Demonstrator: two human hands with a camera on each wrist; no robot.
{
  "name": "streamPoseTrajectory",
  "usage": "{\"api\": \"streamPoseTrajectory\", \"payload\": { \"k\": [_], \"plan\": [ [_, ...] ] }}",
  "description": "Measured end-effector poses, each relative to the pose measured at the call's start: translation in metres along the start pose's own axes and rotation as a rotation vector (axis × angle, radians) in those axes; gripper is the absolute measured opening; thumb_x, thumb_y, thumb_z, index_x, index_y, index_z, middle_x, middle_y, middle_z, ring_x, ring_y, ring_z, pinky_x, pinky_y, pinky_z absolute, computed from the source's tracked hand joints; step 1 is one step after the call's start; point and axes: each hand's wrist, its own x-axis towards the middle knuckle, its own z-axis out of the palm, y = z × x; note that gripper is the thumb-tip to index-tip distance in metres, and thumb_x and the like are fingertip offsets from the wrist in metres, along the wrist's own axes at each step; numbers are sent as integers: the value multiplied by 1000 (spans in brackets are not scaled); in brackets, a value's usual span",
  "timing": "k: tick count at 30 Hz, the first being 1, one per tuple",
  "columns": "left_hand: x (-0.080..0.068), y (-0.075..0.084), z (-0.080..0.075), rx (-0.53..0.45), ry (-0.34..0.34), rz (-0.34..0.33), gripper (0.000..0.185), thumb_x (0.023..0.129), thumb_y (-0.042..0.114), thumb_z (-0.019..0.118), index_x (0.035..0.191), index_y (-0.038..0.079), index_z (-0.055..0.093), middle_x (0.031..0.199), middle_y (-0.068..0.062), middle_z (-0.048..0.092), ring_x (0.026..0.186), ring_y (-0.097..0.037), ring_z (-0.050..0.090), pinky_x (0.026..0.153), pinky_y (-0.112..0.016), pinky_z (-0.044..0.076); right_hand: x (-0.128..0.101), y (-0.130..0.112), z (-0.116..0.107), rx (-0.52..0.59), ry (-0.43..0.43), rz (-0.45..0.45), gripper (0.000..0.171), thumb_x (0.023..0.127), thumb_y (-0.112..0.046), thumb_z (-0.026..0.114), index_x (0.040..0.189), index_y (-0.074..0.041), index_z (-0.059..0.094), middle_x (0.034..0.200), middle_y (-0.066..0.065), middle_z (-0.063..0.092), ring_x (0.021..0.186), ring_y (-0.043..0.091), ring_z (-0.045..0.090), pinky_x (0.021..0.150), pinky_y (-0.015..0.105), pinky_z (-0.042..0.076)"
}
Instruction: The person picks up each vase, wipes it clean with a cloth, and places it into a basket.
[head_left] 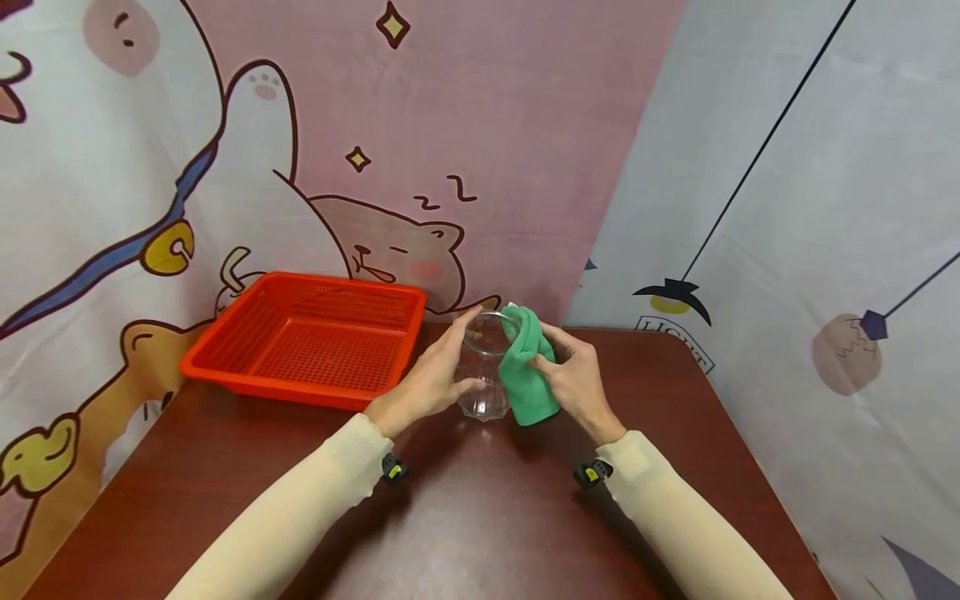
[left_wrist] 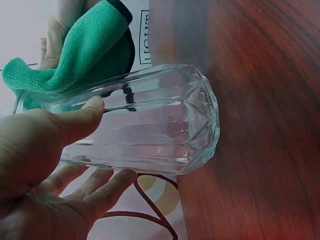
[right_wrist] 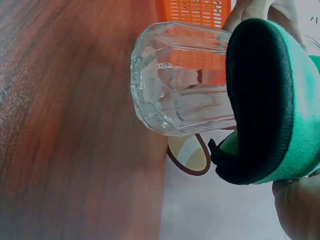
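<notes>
A clear glass tumbler-like vessel [head_left: 482, 398], faceted at its base, stands roughly upright between both hands. My left hand [head_left: 429, 379] grips its left side, thumb on the near face and fingers around the far side. A green towel [head_left: 528, 379] with a dark edge hangs over the vessel's right rim. My right hand [head_left: 577, 379] pinches this towel against the glass; in the right wrist view the towel [right_wrist: 305, 110] hides most of that hand. Dark marks show on or through the glass [left_wrist: 165, 125]. Whether the base touches the table cannot be told.
An orange-red perforated plastic basket [head_left: 300, 392] sits at the back left of the dark brown wooden table [head_left: 480, 533], its inside facing up. A cartoon-printed cloth backdrop [head_left: 510, 167] rises behind the table and along its right side.
</notes>
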Motion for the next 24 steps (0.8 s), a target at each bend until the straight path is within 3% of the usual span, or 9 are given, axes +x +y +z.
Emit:
{"api": "streamPoseTrajectory", "payload": {
  "k": [4, 12, 24],
  "plan": [
    [0, 0, 0, 7, -3, 4, 126, 94, 10, 99, 187, 19, 14, 193, -9, 33, 162, -41, 58, 132, -57, 51, -1, 2, 1, 20, -1, 1, 58, 100, -7, 92, 155, -11, 75, 142, 18, 84, 113, -4, 79, 94, 16, 64],
    [0, 1, -1, 16, -8, -15, 126, 95, 11, 99, 187, 21, 13, 192, -9, 34, 163, -42, 58, 132, -59, 52, 2, 2, 3, 39, -5, -47, 55, 97, -4, 94, 149, -12, 80, 139, 17, 84, 112, 1, 80, 93, 16, 64],
    [-1, 2, 0, 2, -13, -19, 126, 95, 10, 98, 187, 22, 13, 192, -9, 34, 162, -42, 58, 130, -59, 53, 2, 5, 4, 28, -12, -39, 47, 98, -7, 95, 143, -10, 84, 137, 15, 85, 113, 4, 79, 96, 16, 63]
  ]
}}
